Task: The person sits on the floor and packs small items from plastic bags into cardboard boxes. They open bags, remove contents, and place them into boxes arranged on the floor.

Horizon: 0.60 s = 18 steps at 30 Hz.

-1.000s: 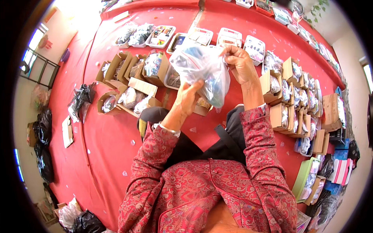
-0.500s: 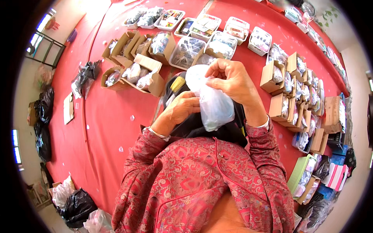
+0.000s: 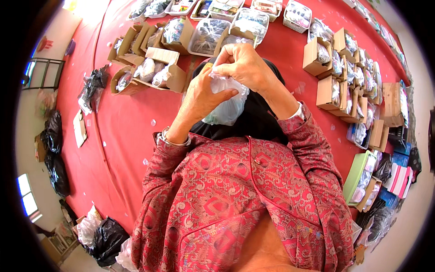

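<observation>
A translucent white plastic bag (image 3: 225,105) hangs over my lap, rounded out by pale bluish contents that I cannot make out. Its gathered neck is pinched by my right hand (image 3: 242,68), thumb against forefinger. My left hand (image 3: 202,96) grips the same bag from the left side, thumb lying across its front and fingertips up at the neck. Dark cloth (image 3: 260,119) covers my lap behind the bag.
Open cardboard boxes (image 3: 174,78) of bagged goods stand ahead on the left. A grey plastic tub (image 3: 192,45) and white baskets (image 3: 297,16) line the far side. More boxes (image 3: 327,88) cluster at right. Black bags (image 3: 106,240) lie on the red floor covering (image 3: 122,149).
The bag's open, spread mouth is now bunched together at the neck. Both hands have come closer together and moved up and left. My view has shifted slightly.
</observation>
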Available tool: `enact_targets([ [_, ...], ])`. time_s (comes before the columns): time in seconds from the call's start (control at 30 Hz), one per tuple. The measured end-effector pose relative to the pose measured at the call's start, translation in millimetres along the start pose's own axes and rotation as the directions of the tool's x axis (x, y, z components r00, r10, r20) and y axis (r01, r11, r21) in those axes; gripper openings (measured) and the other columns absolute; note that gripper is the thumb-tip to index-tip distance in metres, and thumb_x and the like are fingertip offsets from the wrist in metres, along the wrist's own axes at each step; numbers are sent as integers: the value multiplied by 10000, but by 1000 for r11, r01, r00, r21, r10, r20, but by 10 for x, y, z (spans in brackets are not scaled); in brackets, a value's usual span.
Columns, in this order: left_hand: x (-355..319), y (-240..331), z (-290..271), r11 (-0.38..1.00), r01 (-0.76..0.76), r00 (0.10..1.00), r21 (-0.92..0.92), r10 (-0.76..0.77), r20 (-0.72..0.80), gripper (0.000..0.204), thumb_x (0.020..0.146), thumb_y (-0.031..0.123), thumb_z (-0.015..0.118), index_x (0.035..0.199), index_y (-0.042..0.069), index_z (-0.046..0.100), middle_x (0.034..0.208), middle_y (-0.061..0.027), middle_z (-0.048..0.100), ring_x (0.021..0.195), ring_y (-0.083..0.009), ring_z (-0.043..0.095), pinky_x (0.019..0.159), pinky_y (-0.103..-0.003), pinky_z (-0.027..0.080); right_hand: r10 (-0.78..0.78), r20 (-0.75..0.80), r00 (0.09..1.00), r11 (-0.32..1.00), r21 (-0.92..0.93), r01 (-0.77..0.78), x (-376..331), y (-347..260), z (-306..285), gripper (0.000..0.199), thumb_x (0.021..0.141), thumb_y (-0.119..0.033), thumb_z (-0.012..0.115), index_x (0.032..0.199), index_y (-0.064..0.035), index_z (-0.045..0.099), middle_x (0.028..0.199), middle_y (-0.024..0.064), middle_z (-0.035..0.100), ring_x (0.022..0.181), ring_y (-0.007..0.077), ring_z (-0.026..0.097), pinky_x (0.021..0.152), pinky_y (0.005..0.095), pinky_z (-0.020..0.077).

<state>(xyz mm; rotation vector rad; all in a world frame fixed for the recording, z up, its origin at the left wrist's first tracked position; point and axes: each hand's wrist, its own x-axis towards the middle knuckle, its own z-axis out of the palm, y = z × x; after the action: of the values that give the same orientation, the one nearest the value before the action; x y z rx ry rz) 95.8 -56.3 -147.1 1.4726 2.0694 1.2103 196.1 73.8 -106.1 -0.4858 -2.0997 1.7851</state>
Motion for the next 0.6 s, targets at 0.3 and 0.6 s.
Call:
enact_targets([
  [0.3, 110, -162, -14, 488, 338, 932, -805, -290, 215, 216, 818, 105, 651, 980, -32, 613, 880, -46, 648, 719, -99, 600, 642, -235, 485, 133, -223, 966, 900, 434, -24, -67, 123, -477, 133, 844, -129, 595, 849, 1, 623, 655, 16, 571, 482, 25, 431, 412, 159, 319],
  [0.6, 164, -286, 16, 531, 289, 952, -796, -250, 178, 197, 812, 124, 676, 941, -18, 628, 832, -33, 646, 707, -73, 582, 620, -212, 466, -75, -35, 997, 949, -311, 60, -149, 82, -39, 194, 829, -170, 655, 844, 17, 606, 686, 6, 573, 637, 72, 522, 562, 236, 413],
])
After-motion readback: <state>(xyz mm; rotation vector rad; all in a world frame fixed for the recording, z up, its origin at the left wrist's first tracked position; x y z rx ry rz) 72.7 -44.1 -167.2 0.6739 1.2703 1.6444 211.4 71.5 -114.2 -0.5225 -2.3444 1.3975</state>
